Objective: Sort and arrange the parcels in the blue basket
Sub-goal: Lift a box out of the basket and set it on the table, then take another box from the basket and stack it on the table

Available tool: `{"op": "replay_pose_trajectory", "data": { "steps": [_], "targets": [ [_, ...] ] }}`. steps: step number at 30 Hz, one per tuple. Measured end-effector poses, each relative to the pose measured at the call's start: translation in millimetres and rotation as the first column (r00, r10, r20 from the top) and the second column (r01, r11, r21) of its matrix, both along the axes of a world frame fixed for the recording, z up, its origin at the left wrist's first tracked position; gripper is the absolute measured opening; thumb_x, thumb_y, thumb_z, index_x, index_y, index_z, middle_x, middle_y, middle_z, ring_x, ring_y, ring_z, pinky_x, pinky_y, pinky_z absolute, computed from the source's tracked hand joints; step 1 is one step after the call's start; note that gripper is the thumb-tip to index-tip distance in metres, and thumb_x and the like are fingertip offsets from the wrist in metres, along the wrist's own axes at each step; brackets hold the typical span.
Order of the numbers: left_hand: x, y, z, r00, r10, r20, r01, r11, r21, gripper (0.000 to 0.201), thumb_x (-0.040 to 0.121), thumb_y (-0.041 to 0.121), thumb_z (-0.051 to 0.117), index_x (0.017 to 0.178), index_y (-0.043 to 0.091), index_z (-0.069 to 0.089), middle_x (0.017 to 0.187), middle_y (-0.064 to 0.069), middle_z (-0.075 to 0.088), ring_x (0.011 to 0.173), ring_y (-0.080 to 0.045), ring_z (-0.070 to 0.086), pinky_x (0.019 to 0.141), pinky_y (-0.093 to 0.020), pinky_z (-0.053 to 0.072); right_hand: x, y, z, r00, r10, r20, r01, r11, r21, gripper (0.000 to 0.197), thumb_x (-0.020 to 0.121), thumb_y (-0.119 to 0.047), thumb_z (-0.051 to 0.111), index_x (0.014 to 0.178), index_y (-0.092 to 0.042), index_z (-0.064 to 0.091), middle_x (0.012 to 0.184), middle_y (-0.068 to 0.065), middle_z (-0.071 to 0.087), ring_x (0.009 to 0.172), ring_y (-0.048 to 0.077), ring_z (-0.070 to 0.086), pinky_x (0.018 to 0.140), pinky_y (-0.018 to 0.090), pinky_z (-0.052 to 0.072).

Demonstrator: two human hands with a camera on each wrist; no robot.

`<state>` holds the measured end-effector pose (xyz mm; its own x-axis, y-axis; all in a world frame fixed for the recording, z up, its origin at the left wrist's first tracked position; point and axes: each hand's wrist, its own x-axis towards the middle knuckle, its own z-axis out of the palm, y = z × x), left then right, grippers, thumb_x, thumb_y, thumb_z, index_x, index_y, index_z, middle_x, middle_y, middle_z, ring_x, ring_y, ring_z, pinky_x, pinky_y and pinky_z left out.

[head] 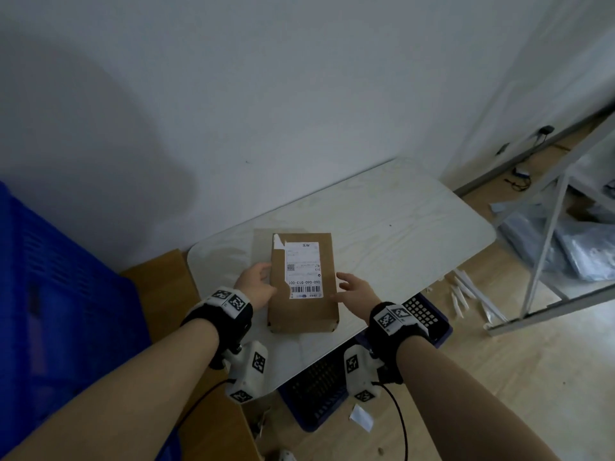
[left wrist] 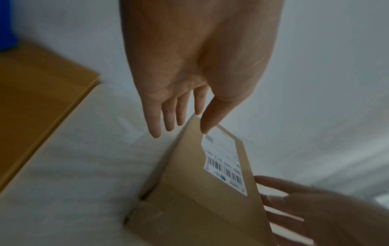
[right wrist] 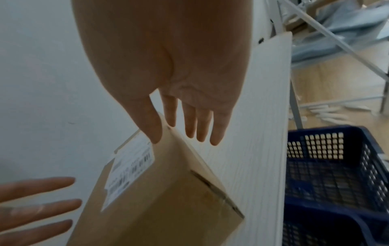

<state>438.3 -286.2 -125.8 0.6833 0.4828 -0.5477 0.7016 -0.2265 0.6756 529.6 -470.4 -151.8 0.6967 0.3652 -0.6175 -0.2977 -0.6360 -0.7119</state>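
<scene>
A brown cardboard parcel (head: pixel 303 281) with a white shipping label lies flat on the white table (head: pixel 399 227). My left hand (head: pixel 256 284) is at its left side, fingers straight, thumb tip at the parcel's top edge (left wrist: pixel 207 128). My right hand (head: pixel 352 287) is at its right side, fingers straight and spread, thumb near the label's edge (right wrist: pixel 155 136). Neither hand curls round the parcel (left wrist: pixel 200 199) (right wrist: pixel 157 199). A dark blue slatted basket (head: pixel 426 314) stands on the floor under the table's near right edge (right wrist: pixel 336 166).
A large blue crate (head: pixel 50 311) fills the left side. A brown cardboard sheet (head: pixel 159 277) lies left of the table. A metal rack (head: pixel 549 227) with grey plastic bags stands at the right, with white scraps on the wooden floor. A white wall is behind the table.
</scene>
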Motion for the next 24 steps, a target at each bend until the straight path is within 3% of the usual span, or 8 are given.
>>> {"op": "replay_pose_trajectory", "data": {
  "steps": [6,12,18,24],
  "targets": [
    [-1.3,2.6,67.0,0.967,-0.238,-0.091,0.254,0.927,0.276,0.045,0.093,0.012,0.046,0.137,0.012,0.042,0.141,-0.012,0.047,0.127,-0.028,0.049,0.105,-0.034,0.041,-1.6,4.9,60.5,0.958,0.206,0.2,-0.172,0.97,-0.174,0.05,0.093,-0.017,0.055,0.14,-0.01,0.043,0.143,0.016,0.046,0.129,0.029,0.047,0.106,0.037,0.041],
    [-10.9,10.1,147.9,0.902,-0.415,-0.116,0.414,0.759,0.502,0.039,0.094,0.015,0.046,0.133,0.013,0.048,0.138,-0.01,0.051,0.123,-0.026,0.052,0.097,-0.029,0.042,-15.1,27.1,144.7,0.823,0.397,0.407,-0.282,0.906,-0.315,0.043,0.096,-0.022,0.049,0.137,-0.012,0.047,0.14,0.012,0.05,0.127,0.026,0.049,0.102,0.033,0.041],
    [-40.8,33.8,235.7,0.891,-0.446,-0.083,0.383,0.643,0.663,0.039,0.096,0.018,0.046,0.134,0.012,0.05,0.141,-0.008,0.049,0.127,-0.025,0.05,0.099,-0.027,0.04,-46.4,71.1,227.1,0.659,0.509,0.554,-0.321,0.856,-0.405,0.042,0.097,-0.027,0.047,0.137,-0.013,0.047,0.143,0.009,0.046,0.13,0.025,0.046,0.108,0.035,0.038],
    [-103.1,83.7,295.2,0.904,-0.418,-0.084,0.328,0.556,0.764,0.035,0.094,0.022,0.048,0.128,0.013,0.056,0.134,-0.009,0.055,0.121,-0.026,0.054,0.095,-0.029,0.042,-97.6,141.7,284.0,0.543,0.524,0.657,-0.354,0.852,-0.387,0.042,0.096,-0.028,0.049,0.136,-0.013,0.049,0.142,0.009,0.048,0.129,0.026,0.047,0.108,0.035,0.038]
  ]
}}
